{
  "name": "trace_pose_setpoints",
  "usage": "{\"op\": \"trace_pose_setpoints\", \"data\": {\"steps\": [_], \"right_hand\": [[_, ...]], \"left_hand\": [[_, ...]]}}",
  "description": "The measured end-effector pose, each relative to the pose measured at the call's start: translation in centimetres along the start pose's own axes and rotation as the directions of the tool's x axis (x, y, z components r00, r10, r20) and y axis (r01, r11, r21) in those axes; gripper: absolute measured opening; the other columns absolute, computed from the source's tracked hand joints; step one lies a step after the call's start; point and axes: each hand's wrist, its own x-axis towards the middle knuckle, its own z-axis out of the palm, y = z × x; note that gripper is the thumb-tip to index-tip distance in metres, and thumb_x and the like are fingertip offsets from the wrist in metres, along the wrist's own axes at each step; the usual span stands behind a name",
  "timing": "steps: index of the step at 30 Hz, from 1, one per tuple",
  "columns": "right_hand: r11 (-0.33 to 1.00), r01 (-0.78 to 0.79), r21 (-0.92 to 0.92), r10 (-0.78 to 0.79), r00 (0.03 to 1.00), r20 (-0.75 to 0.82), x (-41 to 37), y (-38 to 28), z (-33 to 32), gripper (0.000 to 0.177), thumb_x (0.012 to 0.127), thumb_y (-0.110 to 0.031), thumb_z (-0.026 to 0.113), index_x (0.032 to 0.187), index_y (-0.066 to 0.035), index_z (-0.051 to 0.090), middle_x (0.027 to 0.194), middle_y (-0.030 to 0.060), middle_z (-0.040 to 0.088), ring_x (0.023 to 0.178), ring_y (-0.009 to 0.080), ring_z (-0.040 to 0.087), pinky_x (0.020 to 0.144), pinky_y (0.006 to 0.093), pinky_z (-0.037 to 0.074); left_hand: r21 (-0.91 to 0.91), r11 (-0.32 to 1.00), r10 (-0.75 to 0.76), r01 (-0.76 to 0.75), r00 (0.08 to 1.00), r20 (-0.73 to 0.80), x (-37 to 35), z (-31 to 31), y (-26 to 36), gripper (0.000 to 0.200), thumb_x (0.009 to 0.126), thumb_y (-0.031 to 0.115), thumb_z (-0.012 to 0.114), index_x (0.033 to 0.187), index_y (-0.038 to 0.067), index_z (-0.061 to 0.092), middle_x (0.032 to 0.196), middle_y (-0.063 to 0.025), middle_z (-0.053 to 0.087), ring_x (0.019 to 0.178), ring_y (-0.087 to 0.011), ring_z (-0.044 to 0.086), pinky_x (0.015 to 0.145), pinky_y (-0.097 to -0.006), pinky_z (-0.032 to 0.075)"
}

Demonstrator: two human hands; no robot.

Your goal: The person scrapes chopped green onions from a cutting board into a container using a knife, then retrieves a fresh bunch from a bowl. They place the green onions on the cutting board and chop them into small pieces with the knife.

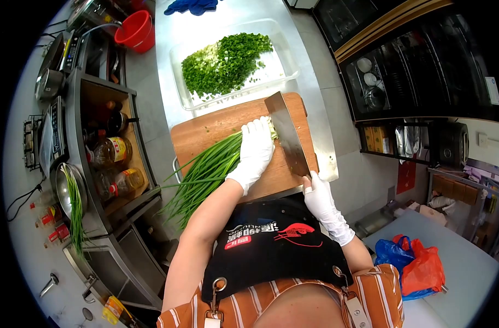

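Scallion bundle (205,172) lies across cutting board (205,128): light, limp, likely to roll, best pinned near the cut end, where gloved left hand (256,153) presses with fingers together, while right hand (321,202) clamps the handle of the broad, heavy-looking cleaver (286,134).

Red bucket (136,30), oil btls (116,151), plastic bags (418,268)
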Motion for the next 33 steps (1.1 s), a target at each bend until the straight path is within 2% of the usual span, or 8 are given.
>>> {"op": "trace_pose_setpoints", "data": {"steps": [2,5,13,16,21,23,26,33], "right_hand": [[1.0,-0.015,0.005,0.015,1.0,0.016,0.2,0.0,0.1,0.016,0.09,-0.009,0.059,0.098,0.005,0.056,0.065,0.026,0.059,0.064,0.0453,0.06,0.054,0.0497,0.046],[0.998,0.052,-0.03,-0.052,0.999,-0.011,0.3,0.4,0.7,0.017,0.091,-0.009,0.058,0.099,0.005,0.057,0.064,0.0254,0.058,0.063,0.0451,0.06,0.054,0.0499,0.046],[0.992,-0.029,-0.125,0.042,0.994,0.099,-0.2,-0.3,0.6,0.015,0.093,-0.013,0.054,0.091,0.001,0.05,0.063,0.0259,0.058,0.063,0.0459,0.06,0.056,0.0533,0.046],[0.988,-0.067,-0.136,0.087,0.985,0.147,-1.2,0.2,0.7,0.016,0.093,-0.014,0.053,0.092,0.002,0.05,0.064,0.0265,0.059,0.064,0.0464,0.06,0.057,0.0536,0.047],[0.984,-0.06,-0.166,0.083,0.987,0.136,0.1,-0.6,1.8,0.016,0.093,-0.014,0.052,0.092,0.002,0.049,0.066,0.0264,0.061,0.066,0.0452,0.062,0.059,0.053,0.049],[0.978,-0.074,-0.195,0.103,0.984,0.144,0.0,-0.7,1.8,0.015,0.093,-0.013,0.052,0.092,0.002,0.049,0.067,0.0263,0.062,0.067,0.0446,0.063,0.06,0.0526,0.049],[0.961,-0.115,-0.252,0.17,0.963,0.209,-0.7,-0.8,1.7,0.015,0.092,-0.012,0.052,0.093,0.002,0.049,0.068,0.0256,0.063,0.068,0.0432,0.064,0.062,0.052,0.05],[0.962,-0.133,-0.24,0.188,0.956,0.226,-0.2,-1.0,1.9,0.014,0.089,-0.009,0.054,0.094,0.003,0.049,0.069,0.0255,0.063,0.07,0.0424,0.065,0.065,0.0506,0.052]], "left_hand": [[0.016,1.0,-0.002,0.002,1.0,0.001,0.0,0.1,0.0,0.075,0.073,0.028,0.071,0.131,-0.01,0.042,0.107,-0.018,0.051,0.099,-0.0309,0.05,0.093,-0.0432,0.038],[0.014,1.0,0.004,-0.004,1.0,-0.009,0.0,0.0,0.0,0.075,0.073,0.029,0.071,0.131,-0.01,0.042,0.106,-0.0177,0.051,0.098,-0.0306,0.05,0.093,-0.043,0.038],[0.003,1.0,0.005,-0.005,1.0,0.002,0.0,0.1,0.1,0.072,0.074,0.028,0.07,0.13,-0.01,0.043,0.106,-0.0177,0.051,0.098,-0.0306,0.05,0.092,-0.0432,0.038],[0.016,1.0,0.005,-0.005,1.0,0.0,0.1,-0.1,-0.1,0.071,0.074,0.027,0.069,0.129,-0.01,0.043,0.105,-0.0176,0.051,0.097,-0.0305,0.05,0.091,-0.0432,0.038],[0.065,0.998,0.017,-0.018,1.0,0.005,-0.1,0.3,0.1,0.064,0.076,0.023,0.064,0.128,-0.009,0.044,0.104,-0.0177,0.052,0.096,-0.0306,0.05,0.091,-0.0435,0.039],[-0.01,1.0,0.0,0.0,1.0,-0.009,0.0,0.3,0.1,0.058,0.079,0.02,0.059,0.127,-0.009,0.045,0.103,-0.0183,0.052,0.096,-0.0308,0.05,0.091,-0.0435,0.039],[0.011,1.0,0.009,-0.009,1.0,-0.024,0.0,0.5,0.0,0.056,0.079,0.018,0.057,0.126,-0.009,0.046,0.102,-0.0183,0.052,0.095,-0.031,0.05,0.09,-0.0435,0.039],[0.024,1.0,0.017,-0.016,0.999,-0.036,-0.1,0.7,0.1,0.056,0.078,0.017,0.058,0.127,-0.009,0.046,0.101,-0.0177,0.053,0.096,-0.0313,0.051,0.091,-0.0439,0.039]]}}
